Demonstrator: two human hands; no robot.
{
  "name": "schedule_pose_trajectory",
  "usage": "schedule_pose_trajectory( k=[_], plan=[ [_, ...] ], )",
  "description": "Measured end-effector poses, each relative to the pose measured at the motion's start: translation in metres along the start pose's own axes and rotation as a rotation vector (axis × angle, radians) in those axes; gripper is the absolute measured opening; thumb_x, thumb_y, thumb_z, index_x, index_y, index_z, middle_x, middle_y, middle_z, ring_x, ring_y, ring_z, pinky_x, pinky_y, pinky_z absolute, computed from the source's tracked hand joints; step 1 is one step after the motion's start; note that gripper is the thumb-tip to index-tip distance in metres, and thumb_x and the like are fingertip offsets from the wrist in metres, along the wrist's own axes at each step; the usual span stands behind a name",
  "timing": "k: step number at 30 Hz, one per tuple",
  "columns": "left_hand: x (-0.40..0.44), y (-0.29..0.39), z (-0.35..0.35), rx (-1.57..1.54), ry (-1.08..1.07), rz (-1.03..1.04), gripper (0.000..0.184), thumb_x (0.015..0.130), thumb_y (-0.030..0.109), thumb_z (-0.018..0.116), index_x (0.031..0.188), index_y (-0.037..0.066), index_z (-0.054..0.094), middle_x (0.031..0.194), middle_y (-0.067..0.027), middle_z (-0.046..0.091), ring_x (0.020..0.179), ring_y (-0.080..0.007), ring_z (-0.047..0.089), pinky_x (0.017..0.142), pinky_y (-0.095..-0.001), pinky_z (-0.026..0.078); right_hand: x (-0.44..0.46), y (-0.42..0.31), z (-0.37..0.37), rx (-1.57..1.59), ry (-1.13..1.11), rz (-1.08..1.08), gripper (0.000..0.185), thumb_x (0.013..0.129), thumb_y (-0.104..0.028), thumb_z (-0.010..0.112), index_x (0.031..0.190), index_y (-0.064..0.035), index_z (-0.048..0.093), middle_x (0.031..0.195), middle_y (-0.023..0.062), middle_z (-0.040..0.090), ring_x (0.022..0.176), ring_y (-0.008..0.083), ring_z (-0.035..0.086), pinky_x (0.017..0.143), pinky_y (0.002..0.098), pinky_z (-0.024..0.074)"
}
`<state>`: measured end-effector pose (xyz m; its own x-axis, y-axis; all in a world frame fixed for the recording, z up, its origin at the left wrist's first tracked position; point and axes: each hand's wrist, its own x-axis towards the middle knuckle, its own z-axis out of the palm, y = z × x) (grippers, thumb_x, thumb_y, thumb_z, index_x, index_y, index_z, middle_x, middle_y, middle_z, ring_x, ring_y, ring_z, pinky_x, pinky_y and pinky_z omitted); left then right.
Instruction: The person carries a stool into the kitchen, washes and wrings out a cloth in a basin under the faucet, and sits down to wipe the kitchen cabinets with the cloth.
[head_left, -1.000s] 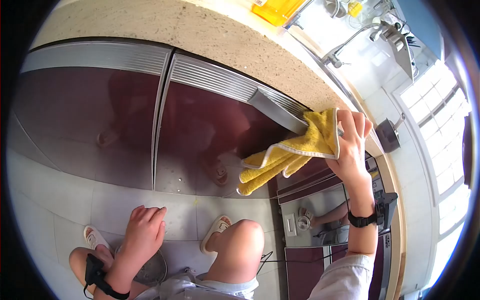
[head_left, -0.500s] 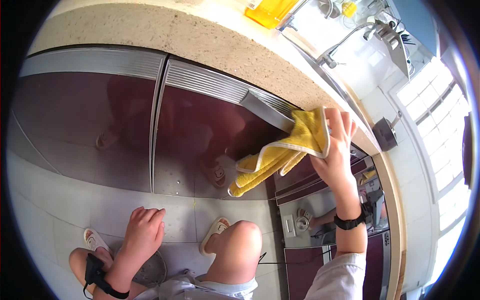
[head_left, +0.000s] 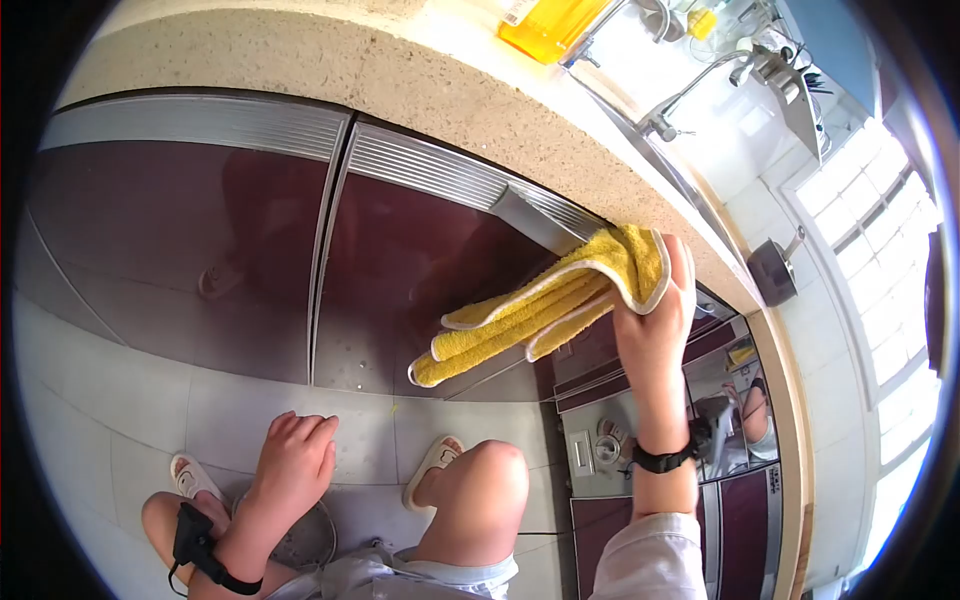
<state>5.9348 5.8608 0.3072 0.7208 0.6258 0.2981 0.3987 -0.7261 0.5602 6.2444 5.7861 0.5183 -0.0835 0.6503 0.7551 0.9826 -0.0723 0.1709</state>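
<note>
My right hand (head_left: 655, 320) grips a yellow cloth (head_left: 560, 295) with pale edging, its fingers partly hidden behind the fabric. The cloth hangs in folds down to the left, in front of the dark red cabinet door (head_left: 400, 270). Its upper part lies against the right end of the metal handle (head_left: 540, 222), just under the countertop edge. Low on the left, above my lap, my left hand (head_left: 295, 458) is curled closed with nothing visible in it.
Overhead runs the speckled stone countertop (head_left: 400, 65), bearing a bottle of orange-yellow liquid (head_left: 545, 25). A faucet (head_left: 660, 125) stands by the sink at upper right. A dark pot (head_left: 772, 272) sits beyond the counter corner. A bucket (head_left: 310, 535) is beside my legs.
My right hand has moved slightly down and left with the cloth. The cloth's hanging end has swung further left along the door. My left hand has hardly moved.
</note>
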Motion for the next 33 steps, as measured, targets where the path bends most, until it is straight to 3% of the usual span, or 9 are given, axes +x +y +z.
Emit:
schedule_pose_trajectory(
  k=[3, 7, 11, 16, 21, 25, 26, 29, 33],
  plan=[
    [0.000, 0.000, 0.000, 0.001, -0.009, 0.009, 0.027, 0.082, 0.007, 0.056, 0.107, -0.002, 0.060, 0.100, -0.0161, 0.062, 0.094, -0.0343, 0.058, 0.094, -0.0463, 0.040, -0.009, -0.019, 0.018, -0.026, 0.081, -0.026, 0.052, 0.061, -0.004, 0.069, 0.111, 0.0027, 0.056, 0.115, 0.0214, 0.055, 0.107, 0.0418, 0.050, 0.097, 0.0455, 0.0390],
    [-0.001, -0.001, 0.002, 0.011, 0.004, 0.025, 0.026, 0.083, 0.008, 0.056, 0.107, -0.001, 0.060, 0.100, -0.0162, 0.062, 0.093, -0.0352, 0.058, 0.094, -0.0465, 0.040, 0.010, -0.048, 0.038, 0.185, 0.068, 0.026, 0.047, 0.061, -0.003, 0.069, 0.106, 0.0014, 0.057, 0.105, 0.0194, 0.056, 0.097, 0.0396, 0.052, 0.089, 0.0438, 0.0419],
    [0.000, -0.001, 0.005, 0.048, -0.004, 0.027, 0.025, 0.082, 0.008, 0.055, 0.105, -0.002, 0.060, 0.097, -0.0141, 0.063, 0.090, -0.0322, 0.058, 0.094, -0.0452, 0.040, 0.007, -0.038, 0.040, -0.079, 0.102, -0.089, 0.042, 0.062, -0.008, 0.069, 0.101, 0.0012, 0.057, 0.097, 0.0160, 0.056, 0.093, 0.0356, 0.053, 0.081, 0.0430, 0.0408],
    [-0.002, -0.002, 0.003, 0.036, 0.007, 0.028, 0.025, 0.082, 0.008, 0.055, 0.105, -0.001, 0.059, 0.096, -0.0144, 0.063, 0.089, -0.0320, 0.059, 0.093, -0.0450, 0.041, 0.004, -0.016, 0.031, -0.087, 0.097, 0.043, 0.030, 0.076, -0.030, 0.072, 0.084, -0.0029, 0.062, 0.079, 0.0105, 0.060, 0.078, 0.0302, 0.055, 0.075, 0.0402, 0.0385],
    [0.001, -0.002, 0.006, 0.022, -0.024, 0.006, 0.027, 0.082, 0.008, 0.056, 0.107, -0.002, 0.060, 0.099, -0.0162, 0.062, 0.093, -0.0354, 0.057, 0.093, -0.0445, 0.041, 0.031, -0.064, 0.044, -0.220, 0.040, 0.119, 0.053, 0.084, -0.050, 0.058, 0.071, 0.0013, 0.059, 0.069, 0.0136, 0.056, 0.074, 0.0296, 0.055, 0.077, 0.0410, 0.0383],
    [0.002, -0.002, 0.013, 0.063, 0.007, 0.062, 0.026, 0.082, 0.008, 0.055, 0.106, 0.000, 0.060, 0.095, -0.0145, 0.063, 0.088, -0.0318, 0.059, 0.092, -0.0438, 0.042, 0.010, -0.041, 0.041, -0.070, 0.203, 0.035, 0.013, 0.080, -0.012, 0.063, 0.087, -0.0015, 0.059, 0.087, 0.0127, 0.058, 0.089, 0.0314, 0.054, 0.080, 0.0410, 0.0386],
    [0.001, -0.002, 0.011, 0.076, 0.002, 0.065, 0.026, 0.082, 0.008, 0.055, 0.106, 0.000, 0.060, 0.095, -0.0145, 0.063, 0.088, -0.0318, 0.059, 0.092, -0.0438, 0.042, -0.001, -0.032, 0.037, -0.061, 0.150, 0.105, 0.016, 0.076, -0.003, 0.061, 0.092, -0.0006, 0.059, 0.096, 0.0142, 0.059, 0.099, 0.0337, 0.053, 0.086, 0.0429, 0.0392],
    [0.003, -0.004, 0.010, 0.073, 0.003, 0.042, 0.025, 0.082, 0.008, 0.056, 0.105, 0.000, 0.061, 0.094, -0.0147, 0.064, 0.088, -0.0320, 0.059, 0.091, -0.0437, 0.042, -0.031, -0.010, 0.028, 0.132, 0.492, 0.324, 0.023, 0.079, 0.000, 0.058, 0.102, 0.0032, 0.060, 0.109, 0.0161, 0.057, 0.110, 0.0313, 0.049, 0.097, 0.0411, 0.0353],
    [0.003, -0.012, 0.015, 0.077, 0.018, 0.042, 0.026, 0.081, 0.008, 0.056, 0.105, -0.001, 0.061, 0.093, -0.0154, 0.064, 0.087, -0.0327, 0.059, 0.089, -0.0440, 0.043, -0.064, -0.035, 0.028, 0.784, 0.722, 0.798, 0.019, 0.092, -0.005, 0.049, 0.104, 0.0070, 0.057, 0.106, 0.0101, 0.060, 0.094, 0.0153, 0.058, 0.080, 0.0290, 0.0486]
  ],
)
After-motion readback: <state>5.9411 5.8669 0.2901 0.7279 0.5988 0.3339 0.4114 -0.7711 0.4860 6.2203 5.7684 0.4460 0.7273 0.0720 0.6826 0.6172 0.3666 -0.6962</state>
